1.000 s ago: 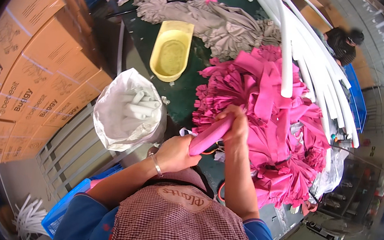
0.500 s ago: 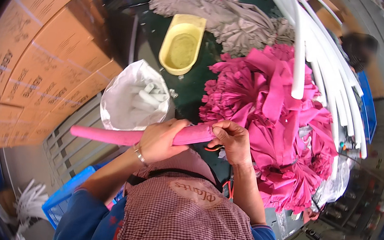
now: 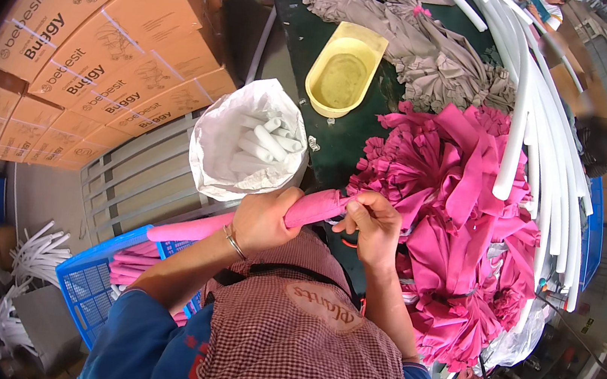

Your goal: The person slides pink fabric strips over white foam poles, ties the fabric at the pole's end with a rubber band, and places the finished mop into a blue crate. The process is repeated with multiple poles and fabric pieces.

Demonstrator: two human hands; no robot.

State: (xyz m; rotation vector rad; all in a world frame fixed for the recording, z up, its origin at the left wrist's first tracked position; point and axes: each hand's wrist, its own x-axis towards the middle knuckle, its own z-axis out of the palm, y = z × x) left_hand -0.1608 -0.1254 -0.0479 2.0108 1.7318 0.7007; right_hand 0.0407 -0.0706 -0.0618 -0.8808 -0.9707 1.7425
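A long pink fabric-covered tube lies slantwise across my front, its lower left end at the edge of a blue plastic basket. My left hand is wrapped round its middle. At the upper right end, my right hand pinches the fabric edge between thumb and forefinger, its other fingers curled. Just right of this end lies a heap of gathered pink fabric pieces. Beneath my right hand an orange handle shows in part. More pink tubes lie in the basket, partly hidden by my left arm.
A white bag of short white foam tubes stands ahead of my left hand. Beyond are a yellow tub and grey-brown fabric. Long white tubes arch along the right. Cartons stack at left. Another person is far right.
The view has turned, so the surroundings sit differently and more of the blue basket shows. The tube slopes more steeply, its left end lower. Both hands keep their hold on it.
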